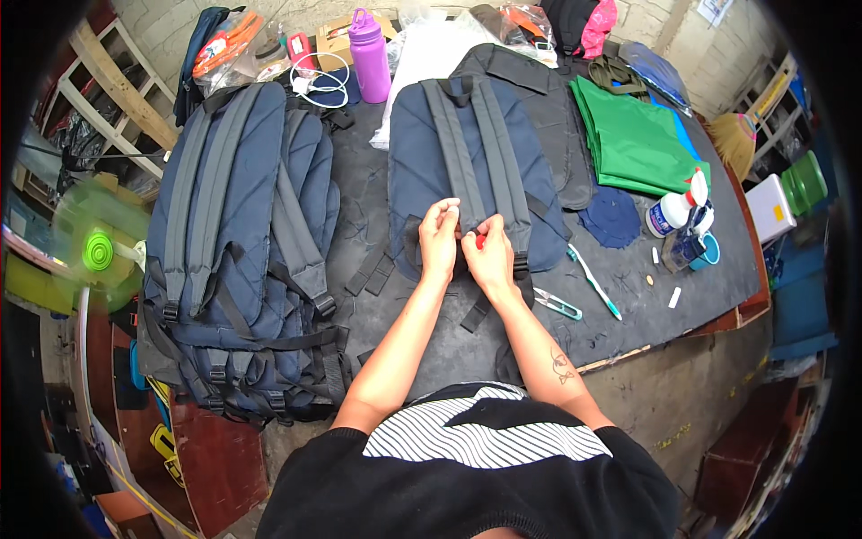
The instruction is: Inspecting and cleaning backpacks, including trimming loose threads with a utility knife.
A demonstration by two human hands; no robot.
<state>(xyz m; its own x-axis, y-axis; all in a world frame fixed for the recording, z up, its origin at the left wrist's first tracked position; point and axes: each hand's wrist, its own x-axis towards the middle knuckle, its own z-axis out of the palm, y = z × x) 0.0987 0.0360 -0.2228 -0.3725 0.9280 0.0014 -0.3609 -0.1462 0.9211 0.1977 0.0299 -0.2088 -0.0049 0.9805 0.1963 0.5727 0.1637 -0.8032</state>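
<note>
A navy backpack panel [413, 171] with two grey padded shoulder straps [462, 162] lies on the dark table in front of me. Over its lower part, my left hand [439, 241] is closed in a pinch beside the left strap's lower end; what its fingers hold is hidden. Close by on the right, my right hand [492, 262] is closed around a small red object [480, 241], mostly covered by the fingers. Black webbing and a buckle [521, 262] lie next to that hand.
Several navy backpacks [224, 198] are piled at the left. Thread snips [558, 304], a toothbrush [594, 283], a spray bottle [673, 208] and a folded green sheet [628, 135] lie to the right. A purple bottle [370, 63] stands behind; the table's front edge [620, 357] is near.
</note>
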